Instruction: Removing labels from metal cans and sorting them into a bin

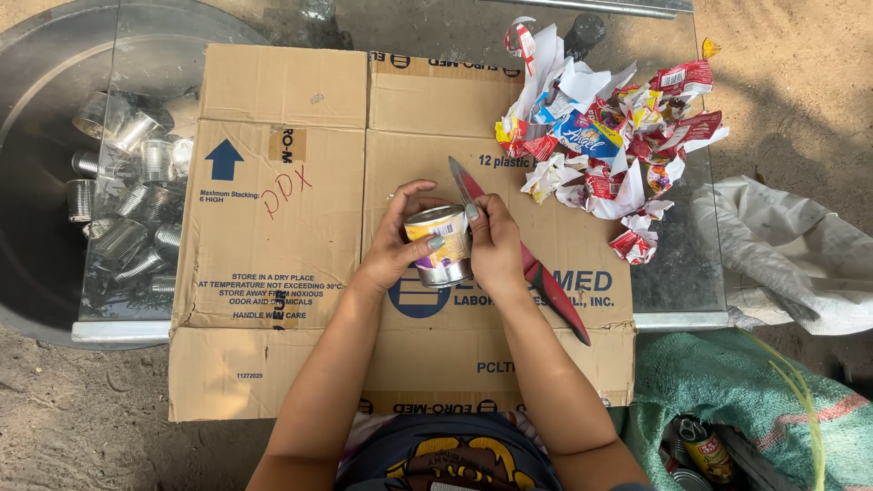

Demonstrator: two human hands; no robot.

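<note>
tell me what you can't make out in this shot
Head view only:
- Far side and base of the labelled can: hidden by the left hand and right hand.
- Knife handle middle: covered by the right hand.
- Cans in the green sack: cut off by the bottom edge.
- Bare cans under the glass: blurred by reflections.

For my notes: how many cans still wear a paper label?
2: one can gripped by both hands; another labelled can in the green sack at lower right. More may be hidden.

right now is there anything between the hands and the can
Nothing visible. Both hands already grip the labelled can over the flattened cardboard: left hand around its side, right hand on the other side, with the red-handled knife at the right hand.
</note>
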